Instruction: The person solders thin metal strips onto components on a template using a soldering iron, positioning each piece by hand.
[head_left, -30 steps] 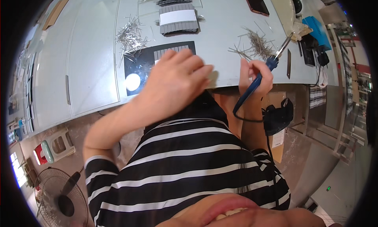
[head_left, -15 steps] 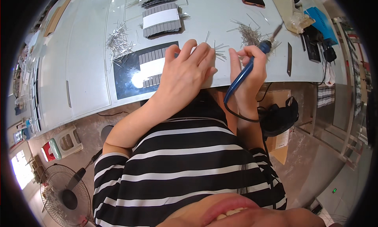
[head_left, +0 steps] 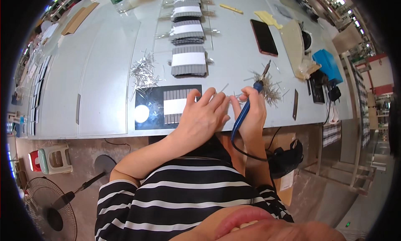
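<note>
My right hand (head_left: 253, 113) is closed around a blue-handled soldering iron (head_left: 242, 120), whose metal tip points up and away. The thumb and forefinger of that hand reach toward a few thin metal strips (head_left: 238, 95) lying between my hands. My left hand (head_left: 202, 117) is bent over the right side of a dark shiny plate (head_left: 149, 115), fingers apart, with some fingertips hidden. On the plate lies a grey slatted panel (head_left: 174, 94) with a white band (head_left: 173, 106) across it; my left hand covers its right part.
Piles of silvery strips lie left (head_left: 144, 71) and right (head_left: 273, 90). Stacks of banded grey panels (head_left: 189, 69) run toward the far edge. A phone (head_left: 264, 37), a blue box (head_left: 327, 65) and a flat metal blade (head_left: 295, 104) are on the right. A fan (head_left: 52, 211) stands lower left.
The view has tilted up, showing more of the table's far side. My right hand, with the soldering iron, has come closer to my left hand and the strips between them.
</note>
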Available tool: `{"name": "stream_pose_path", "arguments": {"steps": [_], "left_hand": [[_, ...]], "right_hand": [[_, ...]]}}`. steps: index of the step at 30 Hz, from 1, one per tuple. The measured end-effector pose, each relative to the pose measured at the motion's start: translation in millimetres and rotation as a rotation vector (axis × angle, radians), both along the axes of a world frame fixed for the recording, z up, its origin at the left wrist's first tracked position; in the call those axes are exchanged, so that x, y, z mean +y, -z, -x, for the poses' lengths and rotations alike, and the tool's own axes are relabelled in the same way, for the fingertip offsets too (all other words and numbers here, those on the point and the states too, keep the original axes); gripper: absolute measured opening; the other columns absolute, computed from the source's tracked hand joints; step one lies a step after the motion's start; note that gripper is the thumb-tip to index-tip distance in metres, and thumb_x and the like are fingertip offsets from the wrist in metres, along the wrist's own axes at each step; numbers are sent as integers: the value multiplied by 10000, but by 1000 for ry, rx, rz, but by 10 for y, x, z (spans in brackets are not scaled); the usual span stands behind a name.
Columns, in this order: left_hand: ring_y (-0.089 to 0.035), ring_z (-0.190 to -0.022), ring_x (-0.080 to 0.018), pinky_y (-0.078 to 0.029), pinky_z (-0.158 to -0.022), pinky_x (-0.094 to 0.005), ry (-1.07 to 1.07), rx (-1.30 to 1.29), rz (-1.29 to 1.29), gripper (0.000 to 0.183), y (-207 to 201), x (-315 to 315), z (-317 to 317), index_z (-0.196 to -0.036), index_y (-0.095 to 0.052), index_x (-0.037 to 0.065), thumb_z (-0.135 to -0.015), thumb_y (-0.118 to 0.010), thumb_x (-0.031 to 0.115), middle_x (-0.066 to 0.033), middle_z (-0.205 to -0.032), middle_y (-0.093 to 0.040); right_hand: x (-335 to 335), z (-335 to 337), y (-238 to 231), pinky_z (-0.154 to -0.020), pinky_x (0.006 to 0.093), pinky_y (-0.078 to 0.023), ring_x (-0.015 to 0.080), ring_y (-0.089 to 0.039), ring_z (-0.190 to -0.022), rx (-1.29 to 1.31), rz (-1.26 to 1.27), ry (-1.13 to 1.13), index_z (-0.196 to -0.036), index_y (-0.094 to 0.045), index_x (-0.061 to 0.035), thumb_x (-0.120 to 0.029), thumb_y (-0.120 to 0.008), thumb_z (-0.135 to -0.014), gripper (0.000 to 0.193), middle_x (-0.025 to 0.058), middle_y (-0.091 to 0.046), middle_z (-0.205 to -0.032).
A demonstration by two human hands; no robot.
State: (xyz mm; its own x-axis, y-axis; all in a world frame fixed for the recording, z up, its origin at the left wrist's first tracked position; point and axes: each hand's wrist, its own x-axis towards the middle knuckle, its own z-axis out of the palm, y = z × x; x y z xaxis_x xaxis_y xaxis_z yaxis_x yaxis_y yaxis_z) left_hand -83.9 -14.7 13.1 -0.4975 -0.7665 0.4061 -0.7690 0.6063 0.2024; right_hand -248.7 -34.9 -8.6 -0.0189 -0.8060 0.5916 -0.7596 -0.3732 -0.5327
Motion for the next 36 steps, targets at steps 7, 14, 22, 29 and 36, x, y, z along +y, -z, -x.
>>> {"name": "stream_pose_path", "arguments": {"steps": [7, 14, 22, 29, 36], "left_hand": [[-496, -1116, -234, -349, -913, -433, -26, 3, 54, 382, 5, 52, -49, -1131, -600, 50, -824, -702, 253, -44, -1152, -561], [-487, -1102, -233, -335, -926, -442, -42, 32, 100, 296, -4, -22, -92, -1044, -607, 70, -831, -665, 266, -53, -996, -558], [-563, -1093, -216, -322, -953, -402, -211, 84, 74, 347, -113, 201, -655, -1120, -676, 144, -787, -771, 150, 19, -1133, -646], [-573, -1059, -212, -311, -944, -390, -226, 125, 86, 284, -9, 299, -799, -1079, -703, 148, -801, -761, 131, 22, -1097, -664], [-563, -1018, -212, -329, -926, -415, -175, 229, 116, 240, 79, 243, -788, -1016, -694, 138, -786, -764, 141, 27, -1045, -649]], "right_hand": [[45, 20, 63, -635, 399, -452, 292, -575, -740, -3, 21, 28, -1041, -594, -78, -51, -769, -754, 337, 81, -561, -761], [-54, 28, 41, -644, 417, -457, 309, -571, -727, 19, 32, 52, -1050, -599, -83, -59, -749, -786, 304, 99, -571, -752], [22, -57, -62, -619, 370, -435, 265, -542, -680, -67, 68, 28, -996, -604, -34, -10, -782, -742, 312, 90, -561, -715], [74, -255, -160, -609, 380, -430, 271, -542, -697, 33, -14, -74, -1007, -605, -57, -67, -827, -705, 375, 87, -527, -723], [93, -275, -211, -610, 376, -428, 263, -526, -672, -7, -108, 51, -1000, -611, -43, -58, -813, -727, 339, 74, -522, -695]]}}
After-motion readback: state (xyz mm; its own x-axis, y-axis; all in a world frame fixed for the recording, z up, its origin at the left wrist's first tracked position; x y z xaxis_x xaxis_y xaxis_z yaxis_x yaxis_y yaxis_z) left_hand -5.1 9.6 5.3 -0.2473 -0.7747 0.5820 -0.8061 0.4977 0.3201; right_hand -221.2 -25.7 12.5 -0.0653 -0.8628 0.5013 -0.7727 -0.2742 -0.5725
